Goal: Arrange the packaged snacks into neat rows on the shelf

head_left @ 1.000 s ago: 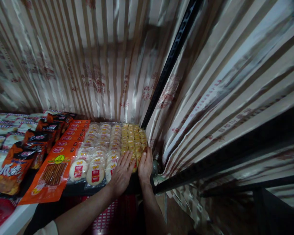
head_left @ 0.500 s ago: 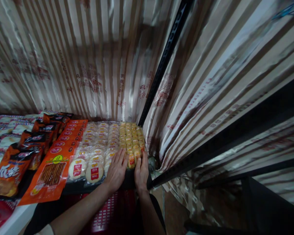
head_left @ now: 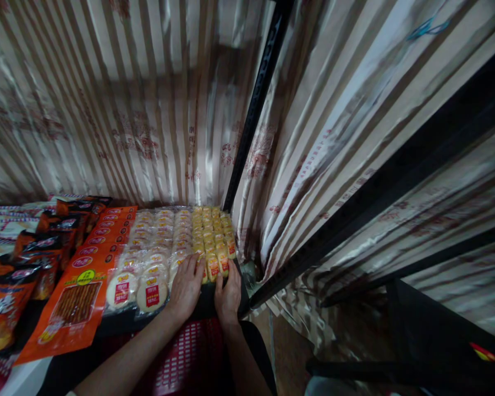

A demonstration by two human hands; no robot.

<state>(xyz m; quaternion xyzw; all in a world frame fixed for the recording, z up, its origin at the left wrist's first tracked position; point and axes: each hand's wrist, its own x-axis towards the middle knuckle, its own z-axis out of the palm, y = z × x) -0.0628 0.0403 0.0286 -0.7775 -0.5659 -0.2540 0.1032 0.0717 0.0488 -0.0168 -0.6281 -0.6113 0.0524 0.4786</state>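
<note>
Several rows of small yellow snack packs (head_left: 209, 234) stand at the right end of a dark shelf. My left hand (head_left: 188, 286) lies at their front left corner, fingers stretched forward. It overlaps the neighbouring round white rice crackers in clear wrappers (head_left: 152, 286). At the front right of the yellow packs is my right hand (head_left: 228, 294), its fingertips touching the lower front of the nearest packs and its fingers somewhat apart. Neither hand has lifted anything. Left of the crackers, a row of orange bags of snack sticks (head_left: 77, 300) overlaps towards the back.
Orange and black snack bags (head_left: 8, 302) and white packs (head_left: 18, 226) fill the shelf's left part. A black metal post (head_left: 253, 110) rises behind the far right corner, against a pleated curtain (head_left: 157, 93). A red plastic basket (head_left: 181, 355) is below my forearms.
My right hand has drawn back from the side of the yellow packs towards their front, uncovering more of them. My left hand stays at their left front. The view has shifted slightly right.
</note>
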